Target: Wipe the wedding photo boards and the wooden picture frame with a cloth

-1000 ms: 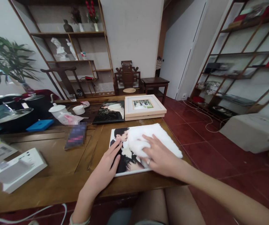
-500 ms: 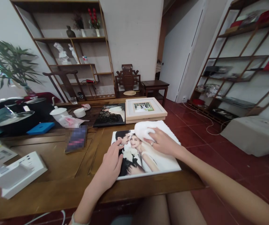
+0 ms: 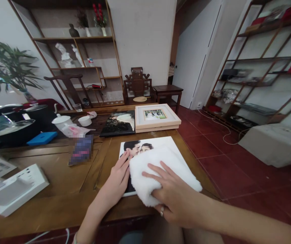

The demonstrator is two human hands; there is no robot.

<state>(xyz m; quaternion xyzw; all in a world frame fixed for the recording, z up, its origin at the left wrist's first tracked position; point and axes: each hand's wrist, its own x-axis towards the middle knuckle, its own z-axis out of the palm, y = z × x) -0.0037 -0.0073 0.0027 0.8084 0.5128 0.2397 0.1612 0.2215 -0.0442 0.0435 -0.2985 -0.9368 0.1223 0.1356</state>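
Note:
A large frameless wedding photo panel (image 3: 158, 143) lies flat on the wooden table (image 3: 59, 176) right in front of me. My left hand (image 3: 118, 178) rests flat on the panel's left edge, fingers stretched out. My right hand (image 3: 172, 196) presses a fluffy white cloth (image 3: 148, 169) onto the panel's near half, fingers spread over the cloth. The cloth hides most of the picture; only the two heads at the top show.
Behind the panel lie a dark photo print (image 3: 118, 123) and a light wooden picture frame (image 3: 157, 117). To the left stand a white box (image 3: 16, 188), a blue box (image 3: 39, 138), a teapot (image 3: 61, 122), a bowl (image 3: 85, 120) and black pans (image 3: 13, 127). Red floor lies right.
My right hand has drawn the white cloth from the panel's far right corner down to its near edge. My left hand stays on the panel's left side.

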